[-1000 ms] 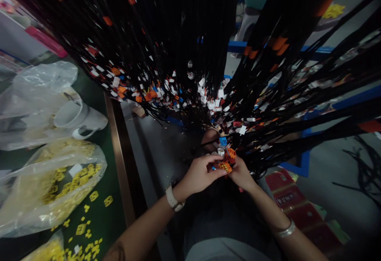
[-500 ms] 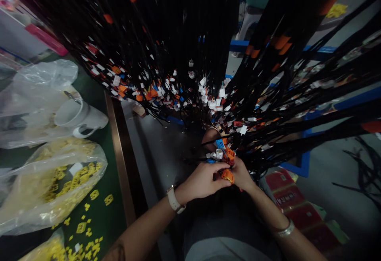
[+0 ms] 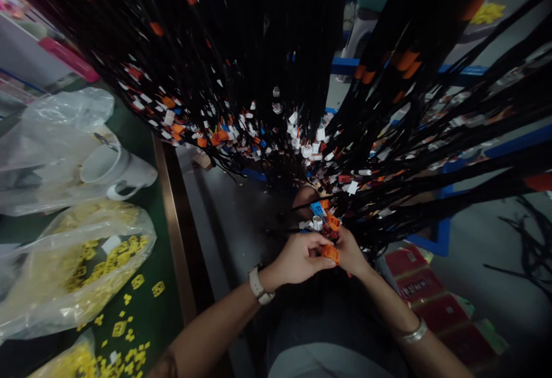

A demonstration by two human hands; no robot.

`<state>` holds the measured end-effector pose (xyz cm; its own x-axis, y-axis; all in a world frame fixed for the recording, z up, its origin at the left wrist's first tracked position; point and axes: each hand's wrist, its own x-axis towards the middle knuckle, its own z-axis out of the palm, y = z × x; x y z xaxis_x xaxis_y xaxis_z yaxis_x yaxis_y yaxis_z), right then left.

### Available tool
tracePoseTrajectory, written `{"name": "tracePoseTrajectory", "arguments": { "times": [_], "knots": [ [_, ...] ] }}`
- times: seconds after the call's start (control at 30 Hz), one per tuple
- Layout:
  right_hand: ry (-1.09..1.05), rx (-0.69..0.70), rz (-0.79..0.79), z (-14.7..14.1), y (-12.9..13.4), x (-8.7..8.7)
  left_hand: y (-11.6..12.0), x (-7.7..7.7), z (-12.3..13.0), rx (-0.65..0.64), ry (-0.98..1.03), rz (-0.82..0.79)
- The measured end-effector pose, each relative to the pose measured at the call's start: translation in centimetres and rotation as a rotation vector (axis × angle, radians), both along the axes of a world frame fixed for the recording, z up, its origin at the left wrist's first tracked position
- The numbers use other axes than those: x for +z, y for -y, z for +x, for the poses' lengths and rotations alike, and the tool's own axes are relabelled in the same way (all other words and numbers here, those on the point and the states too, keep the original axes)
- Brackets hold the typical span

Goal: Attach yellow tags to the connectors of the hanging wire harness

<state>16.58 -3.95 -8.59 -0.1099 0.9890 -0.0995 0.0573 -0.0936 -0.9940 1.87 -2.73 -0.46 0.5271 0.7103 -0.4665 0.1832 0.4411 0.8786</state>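
My left hand (image 3: 299, 258), with a white-strapped watch on its wrist, pinches an orange connector (image 3: 330, 253) between thumb and fingers. Close against it, my right hand (image 3: 351, 253) is closed around the wire end behind that connector; its fingers are partly hidden. Just beyond both hands hangs a small cluster: a second orange connector (image 3: 333, 222), a blue connector (image 3: 318, 209) and a white round connector (image 3: 317, 223). Their wires run into the dark bundle of harnesses.
Black cable harnesses (image 3: 276, 33) hang ahead, ending in many connectors. On the green table (image 3: 166, 315) at left lie plastic bags of yellow parts (image 3: 107, 263), loose yellow pieces and a white mug (image 3: 129, 174). A blue frame (image 3: 442, 234) and red boxes (image 3: 425, 286) are at right.
My left hand has shifted slightly right and rolled, turning the orange connector so less of its yellow-edged face shows. My right hand stays nearly still.
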Motion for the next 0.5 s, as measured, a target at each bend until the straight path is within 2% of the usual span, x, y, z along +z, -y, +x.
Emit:
{"name": "tracePoseTrajectory", "arguments": {
  "times": [0.13,0.3,0.43,0.5],
  "knots": [
    [-0.007,0.015,0.004,0.07,0.01,-0.18,0.01,-0.44,-0.13,0.010,0.017,0.031],
    [-0.030,0.041,0.014,0.06,-0.07,0.21,-0.18,-0.68,-0.41,-0.070,-0.011,-0.077],
    [-0.048,0.029,0.011,-0.01,-0.14,0.37,-0.09,-0.30,0.06,0.015,-0.014,-0.055],
    [-0.058,0.028,-0.009,-0.07,-0.17,0.34,-0.16,0.13,0.02,0.013,-0.023,-0.005]
  ]
}}
